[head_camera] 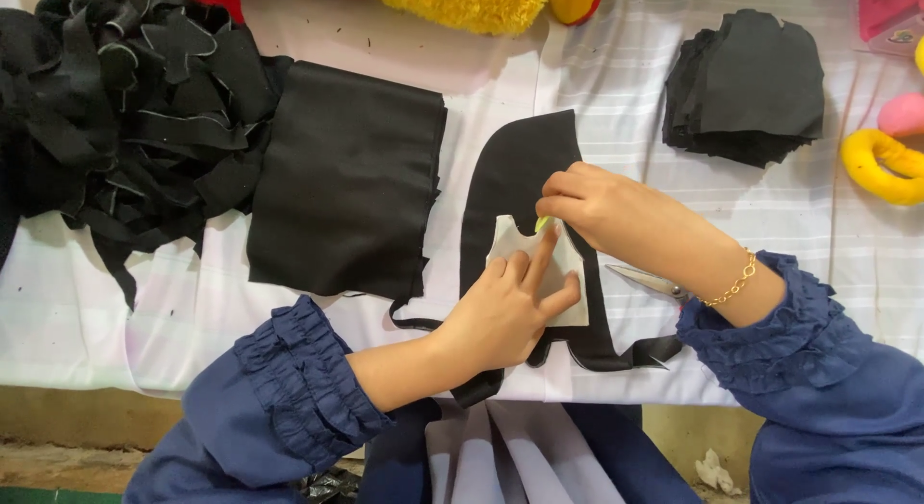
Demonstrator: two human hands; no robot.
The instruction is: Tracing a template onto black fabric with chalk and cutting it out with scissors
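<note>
My left hand [505,307] lies flat on a white paper pattern piece [508,239], pressing it onto a strip of black cloth [510,167] on the white striped table cover [144,302]. My right hand [606,210] pinches a small yellow-green marker or chalk [543,222] at the pattern's top edge. A gold bracelet sits on my right wrist. Scissors [645,281] lie on the cover just under my right forearm, partly hidden by it.
A folded black cloth panel [346,177] lies left of the strip, with a heap of black scraps [106,109] at far left. A stack of cut black pieces [746,85] sits at back right. Plush toys [462,1] and a yellow ring [881,167] line the edges.
</note>
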